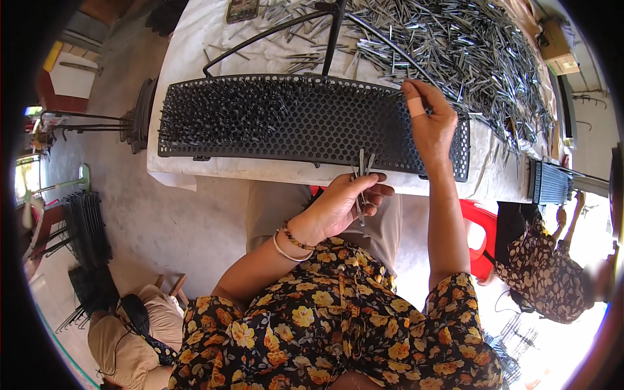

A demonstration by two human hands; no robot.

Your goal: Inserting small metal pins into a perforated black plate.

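In front of me a long black perforated rack (331, 127) rests on the table. Its left half bristles with upright dark slim metal pieces (221, 110); the middle shows rows of bare holes. My left hand (335, 205), palm up just below the rack's near edge, is closed around several slim metal strips (362, 170), whose exact kind I cannot make out. Over the rack's right part reaches my right hand (432, 130), a tan strip of tape round one finger. Its fingertips are pinched at the far edge, and anything between them is too small to name.
A large heap of slim metal pieces (455, 52) covers the table's far right. Black rods (333, 39) rise behind the rack. The white-covered table (188, 39) also bears a phone (242, 10). Co-workers sit at lower left (130, 331) and right (549, 266); a red chair (478, 237) stands nearby.
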